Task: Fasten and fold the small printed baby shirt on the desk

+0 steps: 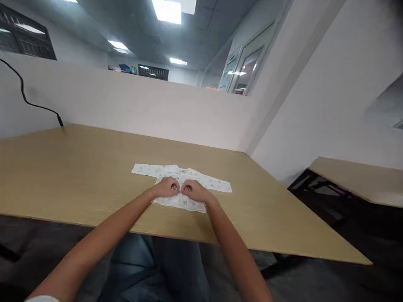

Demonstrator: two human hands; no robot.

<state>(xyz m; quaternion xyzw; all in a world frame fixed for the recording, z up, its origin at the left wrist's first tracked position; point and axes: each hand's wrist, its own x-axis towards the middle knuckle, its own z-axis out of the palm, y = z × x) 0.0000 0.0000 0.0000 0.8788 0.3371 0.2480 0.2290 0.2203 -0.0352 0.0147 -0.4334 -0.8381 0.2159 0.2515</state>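
A small white baby shirt (180, 204) with a faint print lies flat on the table, its collar toward the far side and both long sleeves spread out. My left hand (168, 187) and my right hand (192, 190) meet over the middle of its front, close together. Fingers and thumb of each hand are pinched at the shirt's front, along its centre line. The hands cover part of the chest, so the exact bit of cloth between the fingertips is hidden.
The wooden table (94, 167) reaches to a low white partition (157, 109) at the back. A black cable (22, 88) hangs down at the far left. Another table (355, 178) stands on the right, beyond a gap.
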